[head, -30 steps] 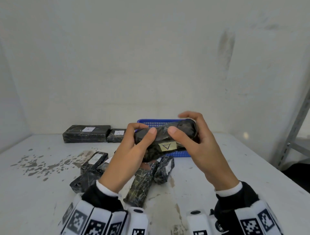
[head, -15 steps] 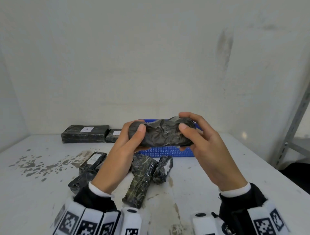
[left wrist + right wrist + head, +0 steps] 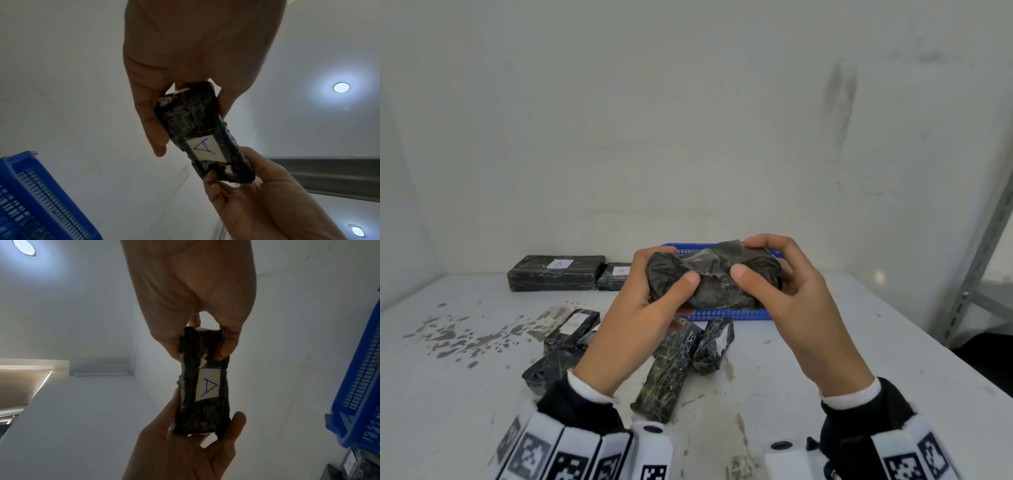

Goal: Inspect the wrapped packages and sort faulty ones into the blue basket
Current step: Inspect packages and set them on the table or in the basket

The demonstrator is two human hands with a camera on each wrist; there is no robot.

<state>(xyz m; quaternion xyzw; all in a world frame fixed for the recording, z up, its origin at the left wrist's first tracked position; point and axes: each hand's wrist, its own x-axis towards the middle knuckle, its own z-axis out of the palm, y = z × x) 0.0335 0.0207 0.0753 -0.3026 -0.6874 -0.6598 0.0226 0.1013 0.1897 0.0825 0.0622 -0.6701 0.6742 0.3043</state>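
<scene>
Above the table [image 3: 825, 342], both hands hold 1 black wrapped package [image 3: 709, 277] up in the air, in front of the blue basket [image 3: 726, 314]. Left hand [image 3: 633, 318] grips its left end, thumb pressed on the near face, fingers curled behind. Right hand [image 3: 798, 308] grips the right end the same way. Near face crumpled; wrist views show a white label [image 3: 205, 150] marked "A" on the far face. 4 more packages [image 3: 671, 370] lie loose below the hands. 2 labelled blocks [image 3: 556, 273] sit by the back wall.
</scene>
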